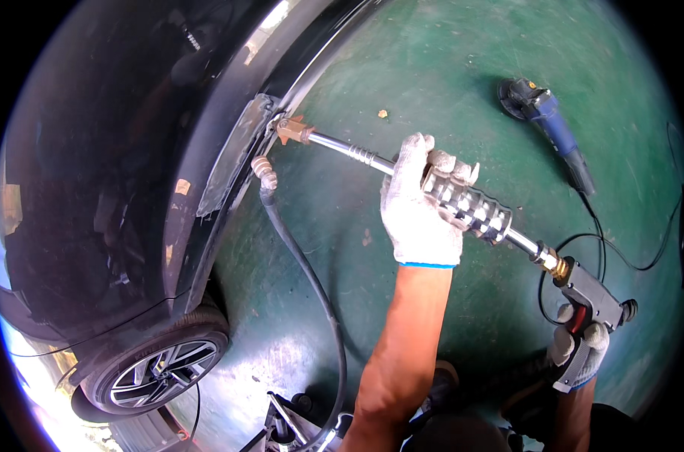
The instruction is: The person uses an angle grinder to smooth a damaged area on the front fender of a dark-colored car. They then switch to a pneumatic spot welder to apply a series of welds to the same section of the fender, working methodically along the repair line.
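A long chrome slide hammer dent puller (pixel 342 145) reaches across the view, its copper-coloured tip (pixel 291 130) against the bared grey metal strip (pixel 240 154) on the dark car's lower side. My left hand (pixel 425 207), in a white knit glove, is wrapped around the ribbed sliding weight (pixel 477 211) midway along the rod. At the rod's other end is a dark pistol grip (pixel 592 292) with a red trigger. My right hand (pixel 583 346), gloved too, closes around this grip, with fingers at the trigger. Below the tip, a cable's metal end piece (pixel 264 172) touches the panel edge.
A thick grey cable (pixel 312 275) curves from the panel down to a metal stand (pixel 282 426) at the bottom. A blue angle grinder (pixel 557 132) with a black cord lies on the green floor (pixel 432 68). The car's wheel (pixel 161 371) is lower left.
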Demonstrator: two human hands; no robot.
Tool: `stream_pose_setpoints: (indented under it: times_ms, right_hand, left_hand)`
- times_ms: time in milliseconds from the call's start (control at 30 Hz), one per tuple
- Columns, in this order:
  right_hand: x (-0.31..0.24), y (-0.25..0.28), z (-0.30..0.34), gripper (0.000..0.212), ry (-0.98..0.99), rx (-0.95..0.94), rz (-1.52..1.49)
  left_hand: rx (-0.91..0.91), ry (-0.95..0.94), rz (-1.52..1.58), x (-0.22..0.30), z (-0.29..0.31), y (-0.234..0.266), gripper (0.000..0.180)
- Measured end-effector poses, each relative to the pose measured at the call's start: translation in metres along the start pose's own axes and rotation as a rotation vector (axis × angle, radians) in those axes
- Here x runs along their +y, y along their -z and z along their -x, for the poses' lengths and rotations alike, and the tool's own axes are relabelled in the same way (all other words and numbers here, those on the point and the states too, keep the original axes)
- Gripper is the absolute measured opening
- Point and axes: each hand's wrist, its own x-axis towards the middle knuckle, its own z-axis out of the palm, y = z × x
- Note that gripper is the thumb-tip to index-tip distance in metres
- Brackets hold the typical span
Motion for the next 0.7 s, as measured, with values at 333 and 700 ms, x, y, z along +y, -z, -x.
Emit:
stream_pose_setpoints:
  times_ms: [333, 700]
  right_hand:
    - [0.001, -0.001, 0.003, 0.053, 0.021, 0.066, -0.051]
    - [0.008, -0.002, 0.017, 0.059, 0.045, -0.015, 0.342]
  left_hand:
    - [0.257, -0.177, -0.079, -0.020, 0.031, -0.015, 0.048]
    - [-0.175, 0.051, 0.297, -0.004, 0.009, 0.005, 0.066]
